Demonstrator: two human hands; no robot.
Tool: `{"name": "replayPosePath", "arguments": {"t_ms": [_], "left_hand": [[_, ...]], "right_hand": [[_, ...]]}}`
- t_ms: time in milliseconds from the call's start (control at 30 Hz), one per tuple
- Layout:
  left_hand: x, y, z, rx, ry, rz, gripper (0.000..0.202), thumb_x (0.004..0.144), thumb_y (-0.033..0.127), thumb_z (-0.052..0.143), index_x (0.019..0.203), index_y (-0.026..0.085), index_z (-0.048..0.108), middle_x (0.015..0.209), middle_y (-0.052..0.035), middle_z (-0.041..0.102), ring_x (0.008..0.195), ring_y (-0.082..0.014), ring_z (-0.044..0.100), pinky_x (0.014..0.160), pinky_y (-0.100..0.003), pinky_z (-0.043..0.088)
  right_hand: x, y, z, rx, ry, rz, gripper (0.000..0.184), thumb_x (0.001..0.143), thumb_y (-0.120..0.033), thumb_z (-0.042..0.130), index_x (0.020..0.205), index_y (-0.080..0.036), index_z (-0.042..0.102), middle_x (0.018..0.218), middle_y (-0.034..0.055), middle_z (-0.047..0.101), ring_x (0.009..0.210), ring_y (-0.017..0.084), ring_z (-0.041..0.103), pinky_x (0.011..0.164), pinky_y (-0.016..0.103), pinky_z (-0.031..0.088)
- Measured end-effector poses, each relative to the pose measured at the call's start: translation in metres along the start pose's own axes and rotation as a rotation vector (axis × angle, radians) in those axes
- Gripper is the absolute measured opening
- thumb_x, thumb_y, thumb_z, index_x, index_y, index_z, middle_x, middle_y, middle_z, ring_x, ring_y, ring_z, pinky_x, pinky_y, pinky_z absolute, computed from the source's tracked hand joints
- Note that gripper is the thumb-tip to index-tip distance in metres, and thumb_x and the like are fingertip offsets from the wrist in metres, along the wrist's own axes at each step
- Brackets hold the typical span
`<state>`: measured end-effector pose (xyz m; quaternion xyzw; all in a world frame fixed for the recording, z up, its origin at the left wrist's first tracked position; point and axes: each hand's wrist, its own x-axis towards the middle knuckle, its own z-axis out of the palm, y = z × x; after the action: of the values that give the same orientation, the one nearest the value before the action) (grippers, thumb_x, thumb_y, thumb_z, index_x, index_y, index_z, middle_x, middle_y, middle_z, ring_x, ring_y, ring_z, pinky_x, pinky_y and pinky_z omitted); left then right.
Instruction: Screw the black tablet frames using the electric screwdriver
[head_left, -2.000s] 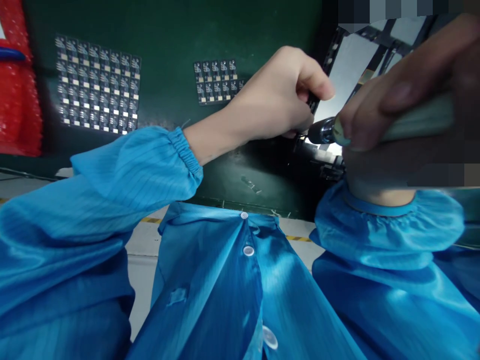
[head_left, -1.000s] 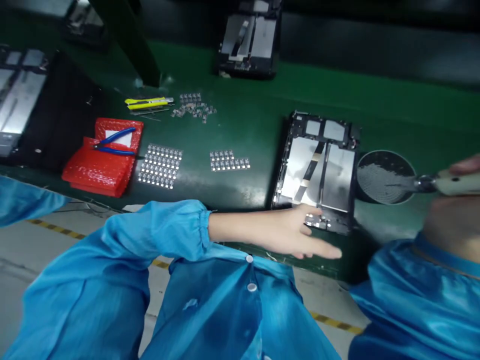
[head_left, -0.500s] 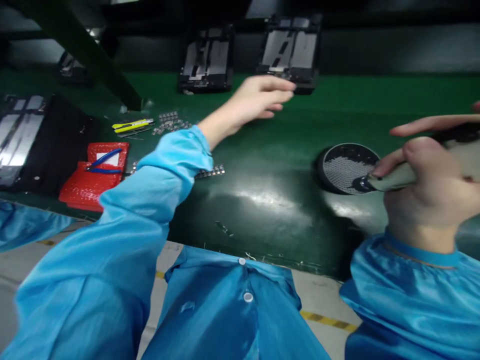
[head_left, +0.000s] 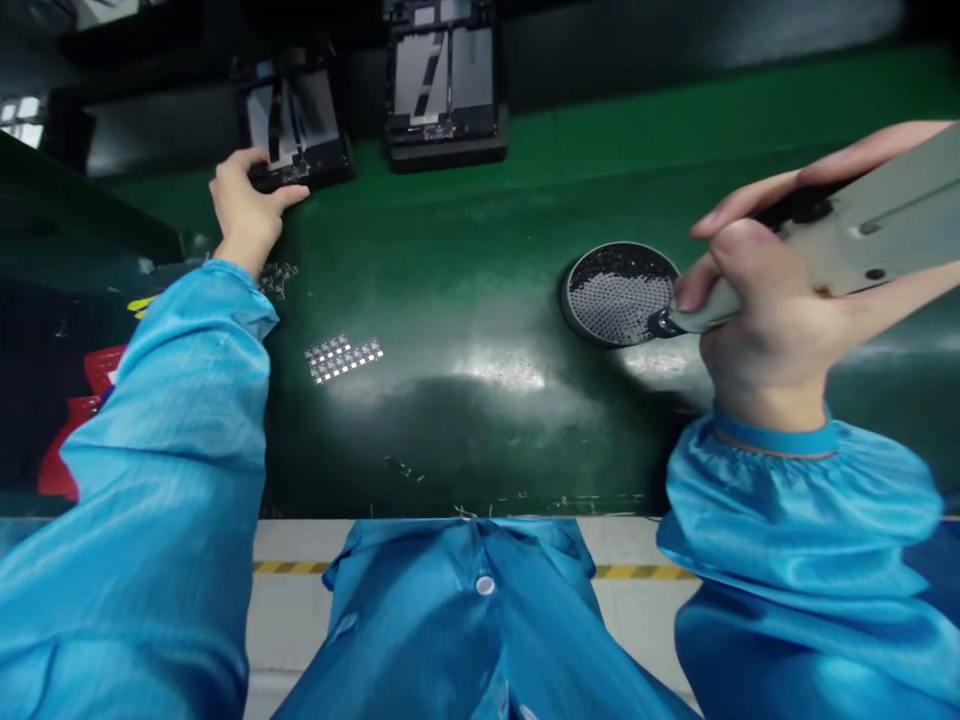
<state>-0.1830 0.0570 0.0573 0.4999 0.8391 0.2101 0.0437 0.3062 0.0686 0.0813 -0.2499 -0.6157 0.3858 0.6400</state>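
My left hand (head_left: 251,205) grips the near edge of an opened black tablet-like device (head_left: 304,125), thumb on the front and fingers at the left corner. Silver battery-like panels and dark strips show inside it. In my right hand (head_left: 780,310) is a pale grey electric screwdriver (head_left: 885,225), pointing down and left. Its dark tip reaches the right rim of a round black dish (head_left: 574,320), which has a grey holed surface and dark small bits at the back. I cannot tell whether the tip touches it.
Another opened device (head_left: 444,85) stands at the back of the green bench (head_left: 450,260). Small circuit-board strips (head_left: 343,360) lie left of centre, a thin dark piece (head_left: 403,468) near the front edge. Red bubble wrap (head_left: 60,455) and a green post (head_left: 97,200) are at left.
My left hand has moved left and taken hold of the left device. The view has shifted right, so the bench things appear further left. The screwdriver stays in my right hand by the dish.
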Motion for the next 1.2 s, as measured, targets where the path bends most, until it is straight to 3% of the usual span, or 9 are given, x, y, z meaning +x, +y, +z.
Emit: {"name": "replayPosePath", "arguments": {"t_ms": [100, 200, 333, 433, 533, 633, 800, 933, 1200], "left_hand": [[0.0, 0.017, 0.001, -0.065, 0.127, -0.051, 0.106, 0.068, 0.119, 0.041, 0.081, 0.016, 0.019, 0.08, -0.0066, 0.005, 0.103, 0.0007, 0.041, 0.062, -0.011, 0.029], [0.006, 0.033, -0.017, -0.304, -0.042, -0.057, 0.126, 0.054, 0.124, 0.031, 0.094, 0.012, -0.01, 0.099, -0.0069, -0.005, 0.086, -0.003, 0.034, 0.061, -0.006, 0.016], [0.014, 0.044, -0.05, -0.493, -0.292, -0.026, 0.122, 0.039, 0.116, 0.056, 0.083, 0.017, -0.001, 0.105, -0.0042, 0.001, 0.077, -0.0094, 0.023, 0.053, -0.008, 0.023], [0.003, 0.047, -0.057, -0.733, -0.338, -0.079, 0.098, 0.037, 0.09, 0.089, 0.078, 0.026, 0.026, 0.08, -0.002, 0.006, 0.09, -0.0085, 0.042, 0.048, -0.016, 0.04], [-0.04, 0.058, -0.053, -0.912, -0.279, -0.161, 0.071, 0.05, 0.067, 0.099, 0.09, 0.032, 0.053, 0.077, 0.0133, 0.056, 0.126, -0.0106, 0.055, 0.088, -0.032, 0.071], [-0.114, 0.083, -0.052, -1.005, -0.286, -0.244, 0.032, 0.078, 0.042, 0.093, 0.095, 0.034, 0.067, 0.109, 0.0192, 0.079, 0.149, -0.0224, 0.056, 0.132, -0.047, 0.055], [-0.233, 0.122, -0.048, -1.043, -0.563, -0.366, 0.039, 0.085, 0.044, 0.094, 0.121, 0.038, 0.079, 0.136, 0.0045, 0.078, 0.137, -0.041, 0.071, 0.116, -0.064, 0.066], [-0.27, 0.125, -0.027, -1.139, -0.786, -0.369, 0.058, 0.085, 0.04, 0.098, 0.137, 0.039, 0.071, 0.132, -0.0007, 0.08, 0.124, -0.0367, 0.078, 0.102, -0.057, 0.074], [-0.243, 0.103, -0.046, -0.122, -0.525, 0.208, 0.056, 0.101, 0.056, 0.074, 0.15, 0.03, 0.068, 0.128, -0.0122, 0.064, 0.095, -0.031, 0.071, 0.075, -0.051, 0.059]], "right_hand": [[0.0, 0.001, -0.001, 0.006, -0.01, 0.005, 0.046, 0.085, -0.03, 0.079, 0.104, -0.011, 0.042, 0.084, -0.0006, 0.048, 0.071, 0.005, 0.062, 0.048, 0.015, 0.043], [0.001, 0.004, -0.003, 0.026, -0.002, 0.004, 0.047, 0.087, -0.034, 0.078, 0.106, -0.013, 0.039, 0.089, 0.0015, 0.052, 0.075, 0.006, 0.064, 0.048, 0.016, 0.042], [0.002, 0.015, -0.007, 0.078, -0.003, -0.064, 0.047, 0.089, -0.035, 0.075, 0.108, -0.013, 0.039, 0.091, 0.0006, 0.052, 0.073, 0.004, 0.062, 0.047, 0.014, 0.038], [0.003, 0.021, -0.009, 0.092, -0.006, -0.115, 0.045, 0.09, -0.033, 0.074, 0.109, -0.012, 0.04, 0.088, -0.002, 0.047, 0.066, -0.001, 0.056, 0.045, 0.014, 0.035], [0.002, 0.021, -0.011, 0.088, -0.014, -0.118, 0.04, 0.09, -0.028, 0.074, 0.111, -0.009, 0.045, 0.101, -0.0011, 0.049, 0.068, -0.003, 0.058, 0.047, 0.015, 0.04], [0.001, 0.021, -0.011, 0.075, 0.005, -0.102, 0.039, 0.088, -0.026, 0.076, 0.111, -0.009, 0.05, 0.119, -0.0004, 0.051, 0.077, -0.001, 0.065, 0.049, 0.017, 0.045], [-0.001, 0.021, -0.009, 0.147, -0.061, -0.071, 0.045, 0.09, -0.032, 0.076, 0.115, -0.011, 0.045, 0.096, -0.0037, 0.057, 0.066, -0.003, 0.057, 0.049, 0.01, 0.038], [-0.004, 0.022, -0.008, 0.144, -0.085, -0.052, 0.05, 0.092, -0.034, 0.072, 0.116, -0.013, 0.034, 0.1, -0.0065, 0.06, 0.063, -0.007, 0.053, 0.05, 0.007, 0.039], [-0.008, 0.029, -0.009, 0.137, -0.092, -0.068, 0.051, 0.094, -0.039, 0.072, 0.105, -0.018, 0.026, 0.09, -0.0108, 0.057, 0.061, -0.008, 0.049, 0.052, 0.006, 0.041]]}}
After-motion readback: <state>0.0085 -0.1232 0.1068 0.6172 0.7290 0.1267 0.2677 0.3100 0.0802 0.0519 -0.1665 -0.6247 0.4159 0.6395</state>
